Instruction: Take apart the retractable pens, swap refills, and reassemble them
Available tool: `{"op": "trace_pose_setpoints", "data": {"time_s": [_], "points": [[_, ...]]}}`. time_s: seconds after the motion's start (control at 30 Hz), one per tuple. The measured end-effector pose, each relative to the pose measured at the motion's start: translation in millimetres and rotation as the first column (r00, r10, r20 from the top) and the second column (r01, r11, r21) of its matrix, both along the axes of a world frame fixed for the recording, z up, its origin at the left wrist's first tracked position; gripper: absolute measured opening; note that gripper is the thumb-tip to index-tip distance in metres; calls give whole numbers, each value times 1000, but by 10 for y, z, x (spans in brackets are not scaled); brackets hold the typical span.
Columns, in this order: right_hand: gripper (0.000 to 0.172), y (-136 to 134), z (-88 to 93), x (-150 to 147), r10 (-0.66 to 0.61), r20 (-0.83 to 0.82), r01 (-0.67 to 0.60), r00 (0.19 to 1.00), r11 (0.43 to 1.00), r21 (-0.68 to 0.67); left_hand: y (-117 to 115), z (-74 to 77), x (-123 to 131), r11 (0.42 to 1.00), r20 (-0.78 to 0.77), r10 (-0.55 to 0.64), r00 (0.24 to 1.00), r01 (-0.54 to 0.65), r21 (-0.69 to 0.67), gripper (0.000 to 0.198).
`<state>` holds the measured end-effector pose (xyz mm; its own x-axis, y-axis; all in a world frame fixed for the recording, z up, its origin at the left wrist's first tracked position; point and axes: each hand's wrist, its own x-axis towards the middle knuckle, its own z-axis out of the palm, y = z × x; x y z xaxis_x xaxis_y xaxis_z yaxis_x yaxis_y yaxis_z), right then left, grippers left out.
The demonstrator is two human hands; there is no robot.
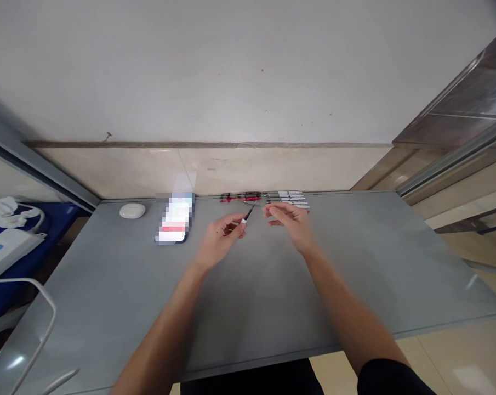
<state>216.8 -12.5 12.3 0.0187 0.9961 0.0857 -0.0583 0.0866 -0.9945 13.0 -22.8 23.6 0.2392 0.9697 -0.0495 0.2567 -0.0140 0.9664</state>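
My left hand is closed in a pinch on a thin pen that points up and to the right, over the far part of a grey table. My right hand hovers just right of it with fingers loosely spread and nothing in them. Behind my hands, along the table's far edge, lies a row of pens: red ones on the left, white ones on the right.
A phone lies left of my hands, and a small white oval case further left. Off the table's left edge sit a blue surface with a white device and a white chair frame. A wall stands right behind the table.
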Motion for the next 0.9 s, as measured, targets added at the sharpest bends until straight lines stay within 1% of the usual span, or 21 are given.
{"op": "trace_pose_setpoints", "data": {"time_s": [0.1, 0.23, 0.33, 0.4, 0.53, 0.6, 0.77, 0.9], "points": [[24, -140, -37, -13, -24, -61, 21, 998, 999, -50, -66, 20, 88, 998, 7, -36, 999, 35, 42, 38], [23, -234, -81, -77, -59, -115, 51, 992, 996, -74, -132, -18, 164, 995, 16, -76, 997, 74, 63, 31], [23, -253, -110, -122, -111, -127, 99, 986, 990, -100, -155, -50, 180, 995, -3, -76, 997, 76, 68, 28], [22, -255, -133, -140, -134, -134, 119, 982, 986, -115, -162, -67, 180, 997, -37, -55, 998, 57, 60, 28], [21, -261, -189, -162, -146, -161, 131, 976, 986, -102, -164, -103, 176, 1000, -75, 14, 997, -12, 26, 31], [21, -271, -213, -176, -157, -185, 141, 970, 985, -96, -164, -123, 177, 1000, -74, 27, 997, -26, 9, 31], [24, -283, -235, -221, -183, -198, 168, 963, 982, -87, -166, -149, 190, 1000, -87, 15, 996, -13, 22, 32], [22, -251, -237, -243, -189, -195, 181, 963, 982, -56, -171, -134, 199, 1000, -107, -13, 994, 14, 9, 34]]}}
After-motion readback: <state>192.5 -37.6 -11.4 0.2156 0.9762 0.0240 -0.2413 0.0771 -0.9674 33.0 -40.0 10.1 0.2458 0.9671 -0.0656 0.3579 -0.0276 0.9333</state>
